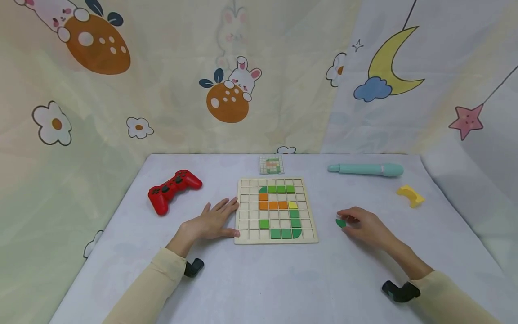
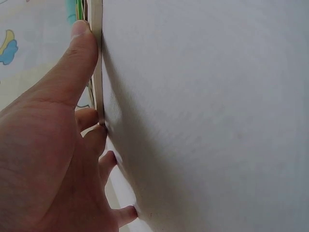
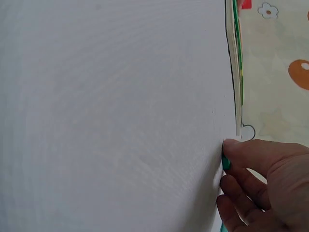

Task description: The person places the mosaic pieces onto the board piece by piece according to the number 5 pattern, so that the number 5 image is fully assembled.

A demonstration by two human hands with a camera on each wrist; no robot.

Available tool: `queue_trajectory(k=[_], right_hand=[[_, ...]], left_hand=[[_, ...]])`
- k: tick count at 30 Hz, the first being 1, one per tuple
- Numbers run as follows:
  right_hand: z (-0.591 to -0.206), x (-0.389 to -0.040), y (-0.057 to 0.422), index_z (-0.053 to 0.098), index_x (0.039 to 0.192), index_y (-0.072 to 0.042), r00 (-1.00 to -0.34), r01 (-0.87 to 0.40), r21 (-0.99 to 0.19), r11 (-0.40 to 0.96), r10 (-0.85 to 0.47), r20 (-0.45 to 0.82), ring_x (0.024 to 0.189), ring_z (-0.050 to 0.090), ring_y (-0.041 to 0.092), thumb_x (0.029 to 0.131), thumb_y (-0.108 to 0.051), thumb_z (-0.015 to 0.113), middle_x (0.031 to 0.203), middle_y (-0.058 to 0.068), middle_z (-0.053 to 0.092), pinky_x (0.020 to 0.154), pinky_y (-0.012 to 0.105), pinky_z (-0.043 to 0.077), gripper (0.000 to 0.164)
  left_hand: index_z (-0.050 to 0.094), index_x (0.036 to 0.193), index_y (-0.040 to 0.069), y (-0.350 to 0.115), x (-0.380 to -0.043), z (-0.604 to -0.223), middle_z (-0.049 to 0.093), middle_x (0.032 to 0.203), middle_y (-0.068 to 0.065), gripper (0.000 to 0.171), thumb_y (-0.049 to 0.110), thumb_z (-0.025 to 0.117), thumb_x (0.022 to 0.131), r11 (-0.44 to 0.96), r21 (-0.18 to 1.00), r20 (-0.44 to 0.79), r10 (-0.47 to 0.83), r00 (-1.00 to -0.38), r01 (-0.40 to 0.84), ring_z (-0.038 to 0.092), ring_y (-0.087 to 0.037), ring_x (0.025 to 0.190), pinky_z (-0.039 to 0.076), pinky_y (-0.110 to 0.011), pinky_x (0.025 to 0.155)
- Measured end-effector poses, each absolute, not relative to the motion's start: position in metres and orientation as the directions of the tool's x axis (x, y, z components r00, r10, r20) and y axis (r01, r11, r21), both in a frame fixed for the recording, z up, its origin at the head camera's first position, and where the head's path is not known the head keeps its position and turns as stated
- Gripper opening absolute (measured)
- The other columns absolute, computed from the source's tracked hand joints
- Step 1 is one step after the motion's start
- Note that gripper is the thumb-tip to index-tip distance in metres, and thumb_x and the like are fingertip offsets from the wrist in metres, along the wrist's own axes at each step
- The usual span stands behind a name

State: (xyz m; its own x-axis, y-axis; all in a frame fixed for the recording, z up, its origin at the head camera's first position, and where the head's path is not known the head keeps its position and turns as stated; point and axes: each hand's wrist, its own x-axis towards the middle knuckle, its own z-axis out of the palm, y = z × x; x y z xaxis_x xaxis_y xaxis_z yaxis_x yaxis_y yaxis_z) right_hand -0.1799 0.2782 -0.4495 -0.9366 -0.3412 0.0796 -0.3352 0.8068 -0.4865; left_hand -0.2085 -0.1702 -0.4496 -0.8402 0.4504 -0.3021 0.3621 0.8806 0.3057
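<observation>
A pale wooden grid board (image 1: 309,195) lies mid-table, bearing several green and orange squares, one yellow square and rounded green corner pieces. My left hand (image 1: 212,221) rests at its left edge, fingers spread, with the thumb near the lower left corner. In the left wrist view, the thumb (image 2: 84,46) touches the board's edge (image 2: 96,72) and other fingertips meet the tablecloth. To the right of the board, my right hand (image 1: 366,227) pinches a small green piece with a curved side (image 1: 341,222) at table level. The right wrist view shows this green piece (image 3: 226,162) partly covered by thumb and fingers.
Behind the board lies a small pattern card (image 1: 272,165). A red game controller (image 1: 174,190) is at the left. A teal microphone-shaped object (image 1: 366,169) and a yellow arched block (image 1: 410,196) lie at the right. A printed cloth hangs behind the table.
</observation>
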Motion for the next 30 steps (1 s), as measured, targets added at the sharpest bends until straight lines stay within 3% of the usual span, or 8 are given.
queue_trajectory(k=[14,24,30], right_hand=[[-0.444,-0.189,0.250,0.063,0.123,-0.005,-0.929,-0.346,-0.524,0.778,-0.361,0.078,0.094,0.061,0.020,0.081,-0.003,0.072,0.106,0.006,0.067,0.085,0.040,0.055,0.043],[-0.439,-0.193,0.189,0.064,0.120,-0.002,-0.857,-0.462,-0.568,0.681,-0.508,0.088,0.091,0.061,0.018,0.083,-0.006,0.073,0.104,0.005,0.067,0.083,0.036,0.056,0.039],[-0.442,-0.190,0.150,0.067,0.117,-0.006,-0.815,-0.526,-0.530,0.665,-0.573,0.090,0.086,0.056,0.012,0.084,-0.012,0.074,0.101,0.000,0.066,0.078,0.026,0.053,0.035]], left_hand=[[0.018,0.156,0.022,-0.171,-0.209,-0.451,0.009,0.165,0.003,0.095,0.060,0.065,0.083,0.878,0.305,-0.298,0.455,-0.839,0.368,0.005,-0.025,0.152,0.007,-0.067,0.116],[0.019,0.156,0.021,-0.170,-0.210,-0.452,0.011,0.165,0.002,0.095,0.060,0.065,0.083,0.884,0.295,-0.302,0.447,-0.842,0.364,0.006,-0.027,0.152,0.007,-0.067,0.116],[0.018,0.156,0.022,-0.170,-0.210,-0.451,0.010,0.165,0.003,0.096,0.059,0.066,0.083,0.891,0.284,-0.311,0.435,-0.845,0.354,0.006,-0.026,0.152,0.007,-0.067,0.116]])
